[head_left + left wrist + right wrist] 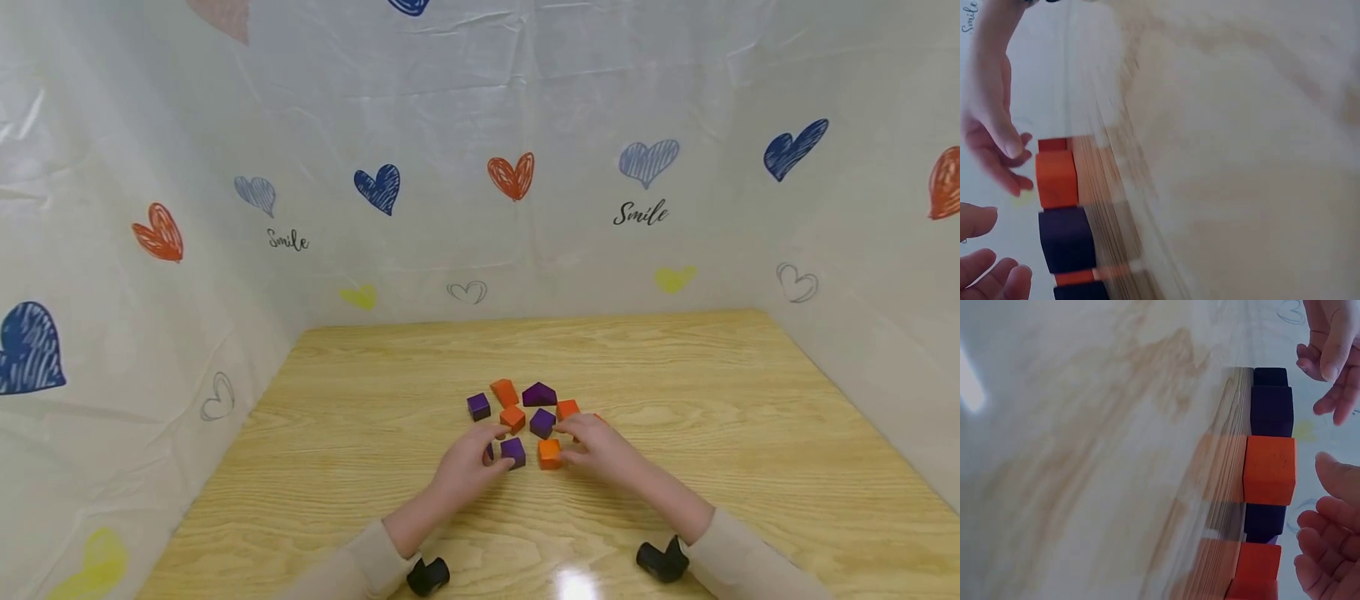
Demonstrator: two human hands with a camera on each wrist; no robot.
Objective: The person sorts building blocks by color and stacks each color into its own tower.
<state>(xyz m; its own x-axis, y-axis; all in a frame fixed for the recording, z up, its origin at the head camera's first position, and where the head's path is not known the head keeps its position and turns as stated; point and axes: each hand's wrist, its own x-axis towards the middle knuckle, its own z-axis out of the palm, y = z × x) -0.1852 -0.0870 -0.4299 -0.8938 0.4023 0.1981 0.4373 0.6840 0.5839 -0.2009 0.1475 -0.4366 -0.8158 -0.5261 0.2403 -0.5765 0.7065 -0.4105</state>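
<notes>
My left hand [467, 471] hovers at the near left of a loose group of small blocks, thumb and fingers apart around the air beside a purple cube [513, 453]. A dark block [489, 451] is partly hidden behind that hand. On the other side my right hand [603, 450] is spread loosely next to an orange cube [549, 454]; it partly covers orange blocks behind it. Both wrist views show a gap between the fingers and the front blocks, such as the purple cube [1066, 240] and the orange cube [1270, 469]. Neither hand holds anything.
Farther back lie an orange wedge [504, 392], a purple roof-shaped block [539, 395], purple cubes [478, 407] and orange cubes [512, 418]. They rest on a wooden table [360, 392]. A white sheet [450, 242] printed with hearts hangs behind and along both sides.
</notes>
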